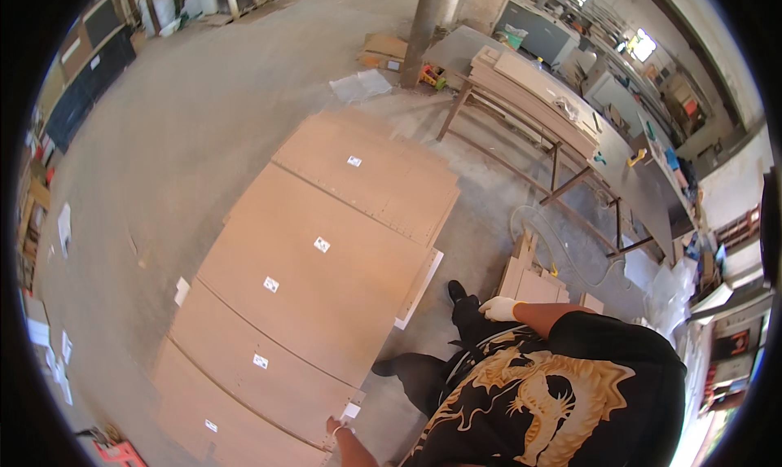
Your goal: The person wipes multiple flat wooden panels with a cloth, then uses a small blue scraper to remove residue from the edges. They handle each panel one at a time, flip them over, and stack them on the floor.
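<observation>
Several flat brown panels [301, 223] lie side by side in a long row on the floor, most with a small white label. My left hand [335, 426] is at the near right edge of the row, its small fingers bent together. Right beside those fingers is a small white piece [351, 410]; whether they pinch it is unclear. My right hand [498, 308], in a white glove, rests by my dark-clothed leg with its fingers laid out and nothing visible in them. A white strip [419, 288] sticks out from under the panels' right side.
A long metal-framed workbench [562, 153] with stacked boards [529, 92] stands at the far right. Cut boards [529, 281] lie on the floor close to my right hand, near a pale hose [562, 247]. A post [423, 31] rises beyond the panels. A red object [120, 453] is at the near left.
</observation>
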The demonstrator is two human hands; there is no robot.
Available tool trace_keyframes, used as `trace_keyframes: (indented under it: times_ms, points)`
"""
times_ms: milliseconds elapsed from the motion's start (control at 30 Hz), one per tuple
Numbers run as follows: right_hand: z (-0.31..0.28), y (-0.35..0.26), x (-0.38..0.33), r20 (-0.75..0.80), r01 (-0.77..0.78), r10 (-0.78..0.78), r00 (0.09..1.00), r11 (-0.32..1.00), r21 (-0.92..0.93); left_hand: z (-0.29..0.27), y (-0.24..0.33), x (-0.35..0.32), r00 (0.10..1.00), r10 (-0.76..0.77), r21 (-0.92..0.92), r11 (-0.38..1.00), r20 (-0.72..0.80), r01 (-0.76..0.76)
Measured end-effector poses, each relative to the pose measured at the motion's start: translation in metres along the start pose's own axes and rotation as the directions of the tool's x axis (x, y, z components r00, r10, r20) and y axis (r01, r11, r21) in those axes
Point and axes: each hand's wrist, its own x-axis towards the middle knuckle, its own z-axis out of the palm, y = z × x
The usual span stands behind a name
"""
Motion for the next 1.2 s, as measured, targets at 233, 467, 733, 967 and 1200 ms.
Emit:
trace_keyframes:
  times_ms: [233, 467, 733, 967, 1200]
  points:
    - [-0.082, 0.128, 0.065, -0.198, 0.071, -0.079, 0.977, 0.996, -0.044, 0.221, 0.005, -0.108, 0.851, 0.165, 0.051, 0.974, 0.499, -0.219]
    - [-0.159, 0.261, 0.108, -0.237, -0.031, 0.213, 0.948, 0.800, 0.599, 0.392, -0.048, -0.240, 0.496, 0.266, 0.494, -0.765, 0.827, -0.413]
    - [-0.198, 0.304, 0.070, -0.262, 0.023, 0.291, 0.920, 0.628, 0.778, 0.582, -0.037, -0.324, 0.470, -0.182, 0.018, -0.921, 0.864, -0.390]
    - [-0.309, 0.334, 0.079, -0.411, 0.171, 0.287, 0.865, 0.603, 0.779, 0.812, -0.001, -0.381, 0.276, -0.196, -0.117, -0.953, 0.941, -0.278]
    - [-0.621, 0.395, 0.142, -0.863, 0.218, 0.206, 0.461, 0.917, 0.335, 1.074, -0.049, -0.550, -0.248, 0.138, -0.144, -0.518, 0.959, -0.843]
